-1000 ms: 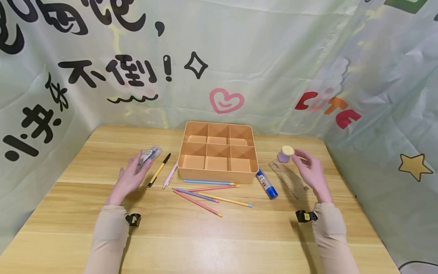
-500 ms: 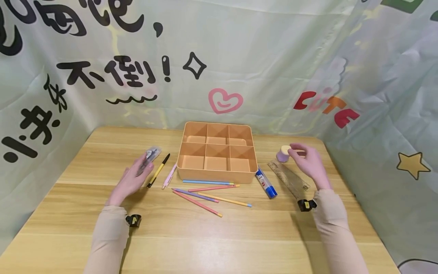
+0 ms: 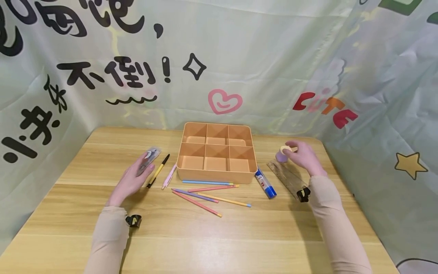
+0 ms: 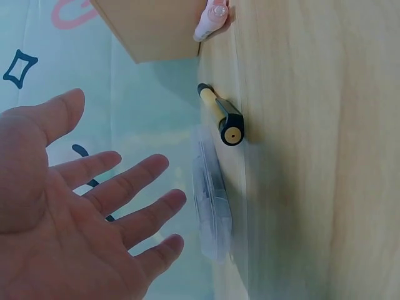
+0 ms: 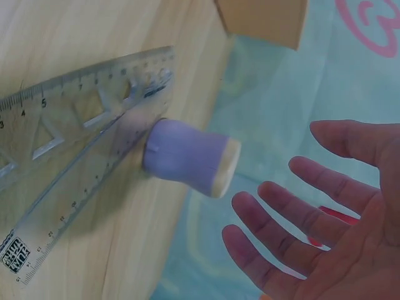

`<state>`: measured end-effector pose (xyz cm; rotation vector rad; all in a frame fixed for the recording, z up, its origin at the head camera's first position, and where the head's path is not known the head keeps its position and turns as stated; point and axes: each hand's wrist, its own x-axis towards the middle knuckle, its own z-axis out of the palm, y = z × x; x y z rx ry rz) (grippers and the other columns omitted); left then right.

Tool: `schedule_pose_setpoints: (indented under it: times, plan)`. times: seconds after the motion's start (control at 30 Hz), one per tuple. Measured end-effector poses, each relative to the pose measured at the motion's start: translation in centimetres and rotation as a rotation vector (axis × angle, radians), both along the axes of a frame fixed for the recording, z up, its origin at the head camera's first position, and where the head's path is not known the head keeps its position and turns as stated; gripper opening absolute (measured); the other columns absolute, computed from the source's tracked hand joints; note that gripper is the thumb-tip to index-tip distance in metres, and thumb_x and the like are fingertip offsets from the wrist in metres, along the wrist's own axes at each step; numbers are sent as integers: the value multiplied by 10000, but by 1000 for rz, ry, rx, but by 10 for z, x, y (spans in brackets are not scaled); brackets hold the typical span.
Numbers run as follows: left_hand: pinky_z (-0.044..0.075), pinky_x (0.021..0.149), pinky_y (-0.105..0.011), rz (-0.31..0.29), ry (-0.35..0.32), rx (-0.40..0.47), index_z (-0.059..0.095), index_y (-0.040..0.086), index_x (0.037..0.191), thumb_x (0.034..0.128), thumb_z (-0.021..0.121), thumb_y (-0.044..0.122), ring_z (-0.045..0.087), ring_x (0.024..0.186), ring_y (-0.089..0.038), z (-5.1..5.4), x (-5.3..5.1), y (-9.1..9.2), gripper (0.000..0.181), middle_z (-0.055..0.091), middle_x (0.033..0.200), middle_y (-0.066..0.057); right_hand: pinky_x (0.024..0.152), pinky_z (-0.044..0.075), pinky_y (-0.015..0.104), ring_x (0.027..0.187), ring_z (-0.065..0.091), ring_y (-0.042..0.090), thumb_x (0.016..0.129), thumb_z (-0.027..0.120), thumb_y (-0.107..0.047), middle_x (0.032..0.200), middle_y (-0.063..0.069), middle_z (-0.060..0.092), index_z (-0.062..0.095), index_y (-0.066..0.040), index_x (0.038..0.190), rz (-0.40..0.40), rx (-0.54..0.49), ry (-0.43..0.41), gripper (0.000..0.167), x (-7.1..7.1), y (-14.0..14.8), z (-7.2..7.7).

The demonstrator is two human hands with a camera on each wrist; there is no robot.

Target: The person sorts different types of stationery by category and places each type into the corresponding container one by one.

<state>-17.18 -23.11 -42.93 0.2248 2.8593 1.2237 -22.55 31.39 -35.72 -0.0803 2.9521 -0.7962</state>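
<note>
At the left, my left hand (image 3: 129, 180) is held over a small clear plastic box (image 3: 154, 153), fingers extended. A gap shows between those fingers and the box in the left wrist view. A yellow-and-black pen (image 3: 158, 171) lies just right of this hand. Across the table, my right hand (image 3: 305, 158) is at a waisted purple container with a pale yellow top (image 5: 184, 156). Its fingers overlap the top in the head view. The right wrist view shows them spread, slightly bent and apart from it. A transparent ruler (image 3: 285, 177) lies in front of the container.
A tan six-compartment organizer (image 3: 217, 176) stands at the back centre. Several colored pencils (image 3: 226, 199) lie before it. A pink pen (image 3: 169, 177) is at its left, a blue-and-white glue stick (image 3: 265, 183) at its right. Printed cloth (image 3: 270, 57) hangs behind the table.
My right hand has moved forward and left, from beside the purple container to over its yellow top. My left hand has barely shifted. The objects on the table have stayed in place.
</note>
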Motion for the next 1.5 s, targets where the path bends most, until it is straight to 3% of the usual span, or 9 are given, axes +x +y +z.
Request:
schedule_pose_setpoints:
  times: [0.3, 0.63, 0.97, 1.5]
  plan:
    - [252, 1166, -711, -27, -22, 29, 109, 29, 1613, 1074, 423, 431, 313, 1435, -569, 1, -1, 3, 743, 337, 1571, -330, 1049, 409, 686, 1309, 452, 555, 1018, 531, -315, 1466, 378, 436, 451, 42, 1457, -10, 84, -62, 571, -17, 5, -13]
    - [236, 1159, -728, -41, -21, 28, 92, 6, 1608, 1077, 423, 416, 299, 1439, -572, 0, -1, 5, 748, 336, 1569, -328, 1015, 424, 679, 1295, 464, 531, 983, 542, -289, 1437, 330, 493, 484, 27, 1416, -39, 164, -90, 539, -27, 7, -25]
    - [240, 1172, -709, -53, -5, 26, 96, -22, 1600, 1081, 423, 385, 294, 1444, -564, -2, 0, 4, 736, 354, 1556, -341, 1103, 371, 676, 1334, 421, 550, 975, 551, -201, 1466, 355, 446, 451, 72, 1435, -51, 142, -65, 543, -33, 5, -30]
    - [240, 1174, -706, -54, -6, 17, 85, -25, 1600, 1079, 427, 389, 315, 1439, -558, -2, 0, 2, 748, 342, 1556, -354, 1063, 390, 683, 1281, 462, 560, 949, 570, -159, 1413, 379, 489, 496, 101, 1386, -56, 137, -11, 513, -40, 3, -36]
